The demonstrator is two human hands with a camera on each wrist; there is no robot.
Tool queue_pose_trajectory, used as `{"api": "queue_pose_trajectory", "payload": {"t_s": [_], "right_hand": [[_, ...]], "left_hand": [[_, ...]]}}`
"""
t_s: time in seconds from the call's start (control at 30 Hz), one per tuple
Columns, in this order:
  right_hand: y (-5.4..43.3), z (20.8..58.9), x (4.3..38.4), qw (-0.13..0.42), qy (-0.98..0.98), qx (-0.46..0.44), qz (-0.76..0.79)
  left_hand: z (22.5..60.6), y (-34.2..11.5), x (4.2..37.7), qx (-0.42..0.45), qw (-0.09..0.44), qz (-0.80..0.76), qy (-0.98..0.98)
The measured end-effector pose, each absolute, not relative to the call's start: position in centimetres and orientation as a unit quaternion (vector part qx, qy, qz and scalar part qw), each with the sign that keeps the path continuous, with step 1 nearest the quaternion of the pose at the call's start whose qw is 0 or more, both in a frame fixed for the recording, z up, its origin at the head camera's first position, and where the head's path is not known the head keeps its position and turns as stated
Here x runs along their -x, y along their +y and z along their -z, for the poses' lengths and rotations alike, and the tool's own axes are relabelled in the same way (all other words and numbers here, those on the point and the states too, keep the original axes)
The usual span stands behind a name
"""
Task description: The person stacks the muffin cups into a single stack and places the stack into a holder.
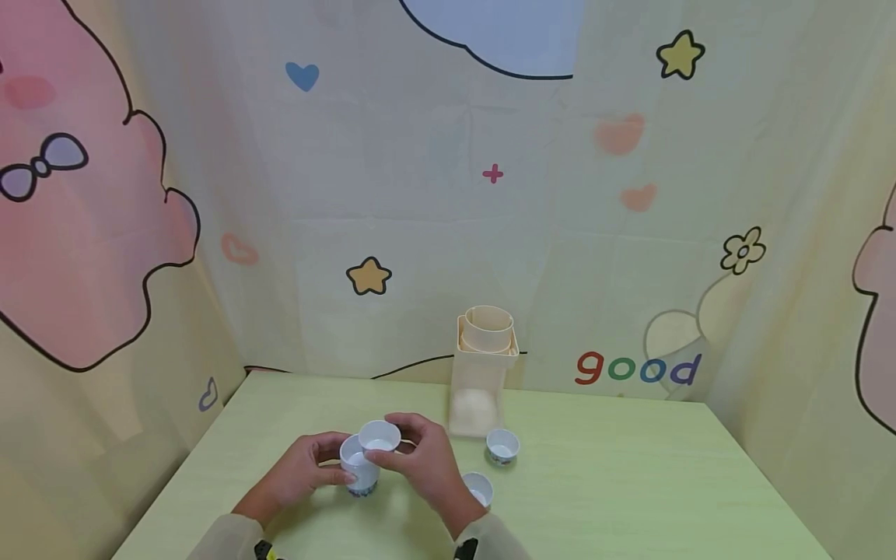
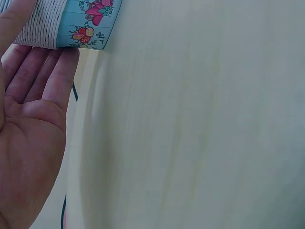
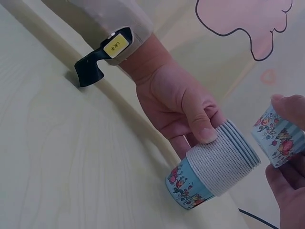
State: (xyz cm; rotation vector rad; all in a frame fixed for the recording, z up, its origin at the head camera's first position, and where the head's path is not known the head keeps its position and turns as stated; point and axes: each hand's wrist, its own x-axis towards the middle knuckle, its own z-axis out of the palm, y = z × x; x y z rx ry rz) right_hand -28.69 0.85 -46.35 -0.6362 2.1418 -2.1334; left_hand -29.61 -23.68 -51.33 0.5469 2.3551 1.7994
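My left hand grips a stack of nested paper cups by its side. In the right wrist view the stack's many white rims show above one floral blue wall. Between thumb and fingers, my right hand pinches a single paper cup; a gap parts it from the stack's mouth in the right wrist view. The left wrist view shows only the stack's lower end over the palm. Two more paper cups stand upright on the table, one farther back, the nearer one partly behind my right wrist.
A cream plastic stand with a round holder on top rises at the table's back edge. The pale wooden table extends to both sides. A printed curtain hangs behind it.
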Motion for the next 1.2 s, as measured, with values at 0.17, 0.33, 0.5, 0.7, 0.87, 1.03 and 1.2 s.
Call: {"api": "queue_pose_trajectory", "payload": {"t_s": [0.17, 0.33, 0.5, 0.7, 0.87, 1.03, 1.2], "right_hand": [[0.2, 46.2, 28.6, 0.021, 0.697, 0.208, 0.686], [-0.4, 46.3, 28.8, 0.020, 0.699, 0.200, 0.686], [-0.9, 46.3, 28.9, 0.014, 0.712, 0.198, 0.674], [-1.3, 46.4, 29.1, 0.015, 0.718, 0.195, 0.668], [-1.5, 46.8, 29.2, 0.026, 0.724, 0.187, 0.663], [-1.7, 47.1, 29.1, 0.036, 0.742, 0.186, 0.643], [-1.8, 47.6, 29.1, 0.039, 0.746, 0.184, 0.639]], "left_hand": [[51.4, -23.7, 29.6, -0.186, 0.063, -0.598, 0.777], [51.3, -23.6, 29.7, -0.180, 0.064, -0.600, 0.777], [51.2, -23.6, 29.7, -0.170, 0.070, -0.601, 0.778], [51.1, -23.6, 29.7, -0.169, 0.074, -0.601, 0.778], [51.0, -23.6, 29.6, -0.175, 0.072, -0.598, 0.779], [50.9, -23.6, 29.6, -0.181, 0.066, -0.588, 0.786], [50.8, -23.7, 29.6, -0.180, 0.066, -0.584, 0.789]]}}
